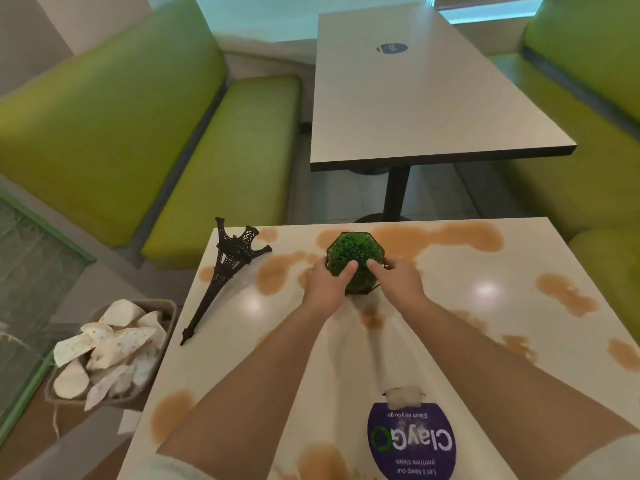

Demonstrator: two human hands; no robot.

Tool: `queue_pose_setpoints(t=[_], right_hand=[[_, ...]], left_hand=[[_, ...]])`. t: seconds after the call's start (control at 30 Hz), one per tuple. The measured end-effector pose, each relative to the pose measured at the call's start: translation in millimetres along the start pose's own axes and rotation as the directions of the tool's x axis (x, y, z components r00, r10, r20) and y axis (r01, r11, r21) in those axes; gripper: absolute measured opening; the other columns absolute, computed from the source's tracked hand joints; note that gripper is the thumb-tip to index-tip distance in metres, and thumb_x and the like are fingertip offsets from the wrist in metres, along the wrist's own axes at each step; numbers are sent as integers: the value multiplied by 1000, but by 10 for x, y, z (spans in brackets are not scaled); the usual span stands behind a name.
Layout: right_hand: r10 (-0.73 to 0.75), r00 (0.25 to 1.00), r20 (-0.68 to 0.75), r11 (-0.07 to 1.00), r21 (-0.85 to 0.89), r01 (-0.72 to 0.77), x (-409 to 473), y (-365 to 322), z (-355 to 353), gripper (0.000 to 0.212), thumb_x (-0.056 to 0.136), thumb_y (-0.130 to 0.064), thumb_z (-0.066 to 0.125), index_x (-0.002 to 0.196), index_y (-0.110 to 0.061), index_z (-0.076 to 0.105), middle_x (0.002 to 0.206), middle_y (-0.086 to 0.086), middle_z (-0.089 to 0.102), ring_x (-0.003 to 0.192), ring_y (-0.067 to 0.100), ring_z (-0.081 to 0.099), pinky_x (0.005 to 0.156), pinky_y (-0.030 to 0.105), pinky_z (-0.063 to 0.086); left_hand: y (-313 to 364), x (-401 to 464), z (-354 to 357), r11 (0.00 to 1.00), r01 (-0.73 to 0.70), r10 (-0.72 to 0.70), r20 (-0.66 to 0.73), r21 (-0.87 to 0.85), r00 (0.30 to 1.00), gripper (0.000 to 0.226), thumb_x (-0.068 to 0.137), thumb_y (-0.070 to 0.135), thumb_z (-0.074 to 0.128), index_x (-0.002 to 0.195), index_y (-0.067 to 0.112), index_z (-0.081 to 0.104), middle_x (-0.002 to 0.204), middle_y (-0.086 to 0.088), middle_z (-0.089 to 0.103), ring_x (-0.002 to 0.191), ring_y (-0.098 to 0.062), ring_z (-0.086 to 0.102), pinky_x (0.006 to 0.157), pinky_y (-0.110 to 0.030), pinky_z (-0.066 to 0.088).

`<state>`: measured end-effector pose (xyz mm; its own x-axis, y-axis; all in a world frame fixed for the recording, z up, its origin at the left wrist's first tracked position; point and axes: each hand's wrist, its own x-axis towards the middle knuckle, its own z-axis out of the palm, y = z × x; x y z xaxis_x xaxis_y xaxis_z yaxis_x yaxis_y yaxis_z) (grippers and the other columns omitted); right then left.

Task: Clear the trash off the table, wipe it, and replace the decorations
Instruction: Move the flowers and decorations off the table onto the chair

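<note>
Green booth seats (221,161) sit around a white table (467,323) with brown spill spots (561,292) on it. Both hands hold a little green plant in a dark pot (355,261) at the far middle of the table. Left hand (327,284) and right hand (398,280) each curl round a side of it. To the left, a dark toy Eiffel Tower (225,271) lies tipped over. Off the table's left edge, a brown paper tray (110,355) is full of white crumpled trash. A purple sticker (412,441) is near.
</note>
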<state>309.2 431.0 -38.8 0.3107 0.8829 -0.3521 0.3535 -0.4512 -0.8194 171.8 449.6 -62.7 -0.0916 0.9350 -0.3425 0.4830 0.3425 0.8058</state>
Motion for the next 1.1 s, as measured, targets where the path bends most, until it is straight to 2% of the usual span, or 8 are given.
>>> queue_pose_setpoints(t=[0.13,0.3,0.37,0.47,0.57,0.7,0.9,1.1], right_hand=[[8,999,-50,993,118,-2,-46,1,27,46,95,-34,60,136,-14,54,130,7,59,115,23,57,80,26,39],[1,994,-105,968,248,25,-198,15,-138,43,95,-33,60,134,-16,55,123,5,60,99,15,54,75,24,39],[-2,990,-143,957,288,43,-263,48,-256,41,94,-35,61,131,-17,57,117,4,62,97,15,56,65,21,40],[-6,980,-201,938,339,75,-389,119,-499,38,93,-35,62,127,-18,58,113,3,65,96,19,61,65,20,44],[16,977,-214,925,374,67,-507,240,-785,35,92,-34,65,123,-19,60,110,4,66,94,20,62,71,26,49],[77,963,-258,919,393,32,-658,485,-1354,29,90,-35,66,115,-21,61,108,3,65,100,21,62,89,41,54],[133,932,-336,913,409,17,-826,966,-2220,27,86,-36,69,108,-21,63,106,5,68,93,25,64,86,43,55],[173,899,-401,918,398,0,-802,1393,-3105,30,88,-32,70,112,-17,62,109,6,67,97,23,64,85,43,55]], left_hand=[[28,5,2,998,-39,37,-28,-51,999,80,72,61,70,134,15,49,127,-4,53,117,-22,54,98,-44,49],[211,-191,39,987,-86,78,-63,-139,995,74,78,55,72,133,16,42,129,-2,41,115,-17,48,103,-35,45],[354,-349,103,983,-95,87,-58,-157,995,71,78,53,73,131,18,40,126,-1,36,109,-14,46,96,-27,43],[538,-577,242,980,-127,123,-36,-153,992,66,78,48,76,126,22,38,123,0,33,99,-11,46,85,-22,39],[668,-788,430,978,-143,142,-21,-154,990,65,78,47,76,127,25,38,124,-1,34,95,-11,49,82,-22,41],[946,-1111,846,974,-160,166,28,-162,986,63,80,46,74,130,25,40,126,-1,37,99,-14,50,83,-22,44],[1271,-1477,1642,969,-144,176,152,-202,973,59,78,46,76,125,29,44,126,-3,45,105,-18,56,94,-35,52],[1635,-1752,2497,965,-152,202,238,-213,950,62,79,41,77,130,22,46,127,-6,47,106,-17,57,93,-33,51]])
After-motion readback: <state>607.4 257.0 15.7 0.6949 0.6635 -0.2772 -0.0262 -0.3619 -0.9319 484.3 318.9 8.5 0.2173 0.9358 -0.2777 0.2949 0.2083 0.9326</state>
